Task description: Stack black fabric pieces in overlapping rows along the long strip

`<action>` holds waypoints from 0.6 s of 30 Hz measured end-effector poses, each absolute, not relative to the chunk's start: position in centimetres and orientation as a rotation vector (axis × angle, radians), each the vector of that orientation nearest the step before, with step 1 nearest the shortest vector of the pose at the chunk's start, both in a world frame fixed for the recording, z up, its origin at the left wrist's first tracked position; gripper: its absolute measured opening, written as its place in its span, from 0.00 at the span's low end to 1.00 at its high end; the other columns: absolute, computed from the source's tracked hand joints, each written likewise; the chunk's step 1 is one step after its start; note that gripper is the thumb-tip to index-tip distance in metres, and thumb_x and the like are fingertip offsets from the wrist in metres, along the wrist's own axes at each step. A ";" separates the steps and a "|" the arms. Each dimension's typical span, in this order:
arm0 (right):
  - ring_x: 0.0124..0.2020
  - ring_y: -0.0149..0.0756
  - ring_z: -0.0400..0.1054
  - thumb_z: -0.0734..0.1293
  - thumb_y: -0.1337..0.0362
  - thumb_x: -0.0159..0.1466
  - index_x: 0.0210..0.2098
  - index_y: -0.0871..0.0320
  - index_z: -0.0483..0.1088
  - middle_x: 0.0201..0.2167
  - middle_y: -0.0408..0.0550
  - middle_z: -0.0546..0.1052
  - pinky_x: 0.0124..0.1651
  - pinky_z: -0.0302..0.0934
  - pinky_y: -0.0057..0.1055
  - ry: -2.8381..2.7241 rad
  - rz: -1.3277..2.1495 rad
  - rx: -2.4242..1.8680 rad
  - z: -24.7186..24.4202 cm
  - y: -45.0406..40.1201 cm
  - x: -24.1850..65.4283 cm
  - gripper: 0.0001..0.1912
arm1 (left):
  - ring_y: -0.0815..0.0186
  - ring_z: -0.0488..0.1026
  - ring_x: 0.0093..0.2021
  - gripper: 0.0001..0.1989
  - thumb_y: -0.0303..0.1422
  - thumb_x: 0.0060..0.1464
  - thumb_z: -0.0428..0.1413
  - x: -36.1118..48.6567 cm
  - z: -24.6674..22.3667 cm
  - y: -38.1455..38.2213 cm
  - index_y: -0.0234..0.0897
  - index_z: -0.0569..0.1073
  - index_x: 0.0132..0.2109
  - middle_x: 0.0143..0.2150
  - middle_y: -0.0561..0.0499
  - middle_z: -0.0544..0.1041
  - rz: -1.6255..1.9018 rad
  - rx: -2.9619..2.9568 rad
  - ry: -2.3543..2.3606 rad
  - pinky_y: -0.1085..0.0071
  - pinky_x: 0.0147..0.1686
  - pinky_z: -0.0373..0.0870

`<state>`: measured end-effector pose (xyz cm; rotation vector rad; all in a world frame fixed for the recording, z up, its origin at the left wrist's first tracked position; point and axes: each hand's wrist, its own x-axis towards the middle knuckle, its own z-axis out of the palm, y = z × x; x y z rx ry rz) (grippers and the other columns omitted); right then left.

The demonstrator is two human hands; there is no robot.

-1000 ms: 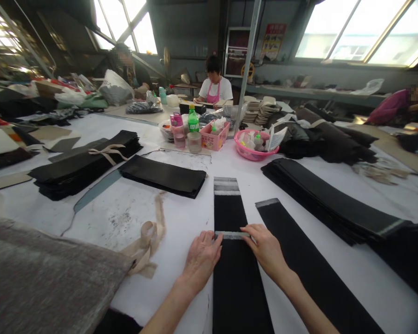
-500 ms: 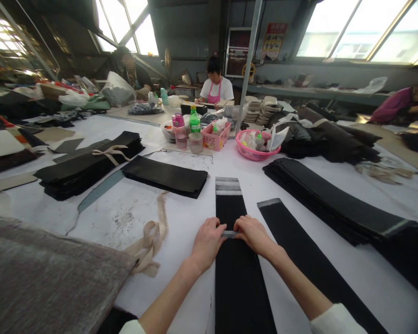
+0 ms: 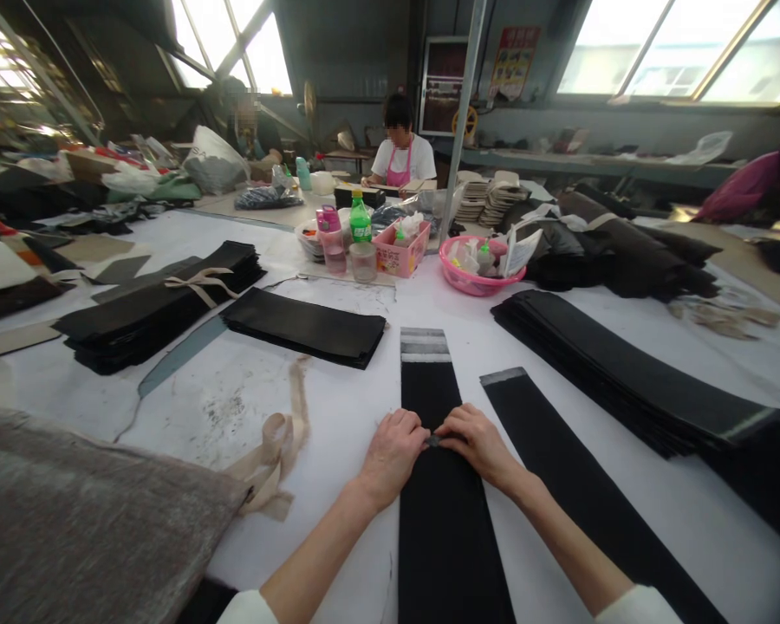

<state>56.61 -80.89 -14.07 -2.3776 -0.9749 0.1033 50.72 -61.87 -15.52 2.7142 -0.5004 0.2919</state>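
A long black fabric strip [image 3: 451,546] lies lengthwise in front of me on the white tabletop. A second black layer [image 3: 429,386] extends beyond my hands, with grey and white bands across its far end. My left hand [image 3: 393,455] presses at the join from the left, fingertips pinched together on the strip's grey edge [image 3: 432,440]. From the right, my right hand [image 3: 477,440] pinches the same edge, and the two hands' fingertips nearly meet. Most of that edge is hidden under the fingers. Beside my right forearm lies another black strip [image 3: 559,459] with a grey end.
Black strip stacks [image 3: 305,325] lie at left, one tied with beige ribbon [image 3: 201,283]; a long stack [image 3: 624,373] curves at right. A pink basket [image 3: 477,282], pink box [image 3: 399,256] and green bottle [image 3: 360,221] stand ahead. Grey cloth [image 3: 91,511] covers the near left. Co-workers sit beyond.
My fingertips have drawn closer together over the grey edge, which is now mostly covered. The view has shifted slightly; the strips lie nearly as before.
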 end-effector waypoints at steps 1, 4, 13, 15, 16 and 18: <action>0.41 0.37 0.65 0.68 0.65 0.62 0.36 0.52 0.75 0.34 0.44 0.75 0.45 0.60 0.33 -0.976 0.107 -2.348 -14.4 -81.1 56.7 0.03 | 0.62 0.65 0.43 0.01 0.28 0.57 0.56 50.7 -15.6 -61.9 0.38 0.71 0.38 0.39 0.51 0.69 0.300 2.715 -0.506 0.63 0.43 0.65; 0.42 0.37 0.66 0.68 0.64 0.63 0.36 0.52 0.76 0.34 0.44 0.75 0.47 0.61 0.34 -0.941 0.134 -2.255 -15.0 -81.6 57.0 0.04 | 0.62 0.65 0.42 0.02 0.28 0.59 0.54 50.6 -15.9 -62.0 0.38 0.71 0.37 0.39 0.51 0.69 0.339 2.727 -0.516 0.63 0.43 0.65; 0.42 0.37 0.65 0.63 0.63 0.67 0.39 0.51 0.75 0.36 0.45 0.74 0.47 0.62 0.34 -0.977 0.114 -2.242 -14.7 -82.1 56.4 0.08 | 0.63 0.65 0.42 0.07 0.29 0.63 0.49 50.3 -16.3 -62.0 0.38 0.72 0.40 0.39 0.50 0.70 0.399 2.720 -0.540 0.62 0.46 0.64; 0.42 0.37 0.65 0.62 0.64 0.67 0.40 0.51 0.75 0.37 0.46 0.74 0.46 0.63 0.34 -1.009 0.095 -2.259 -14.7 -82.1 56.1 0.10 | 0.63 0.65 0.42 0.08 0.28 0.63 0.48 50.3 -16.3 -62.0 0.38 0.72 0.41 0.39 0.50 0.70 0.412 2.721 -0.558 0.63 0.45 0.64; 0.42 0.36 0.65 0.61 0.64 0.68 0.40 0.51 0.75 0.37 0.46 0.74 0.46 0.63 0.34 -1.021 0.081 -2.268 -14.8 -82.1 56.1 0.10 | 0.63 0.66 0.42 0.08 0.28 0.63 0.48 50.3 -16.3 -62.0 0.39 0.72 0.42 0.39 0.49 0.70 0.417 2.722 -0.567 0.63 0.45 0.64; 0.42 0.36 0.65 0.61 0.64 0.68 0.40 0.51 0.75 0.37 0.46 0.74 0.45 0.63 0.34 -1.044 0.035 -2.274 -15.1 -82.1 56.0 0.11 | 0.63 0.66 0.42 0.09 0.28 0.63 0.48 50.4 -16.4 -62.0 0.39 0.73 0.43 0.39 0.49 0.70 0.436 2.721 -0.587 0.63 0.44 0.65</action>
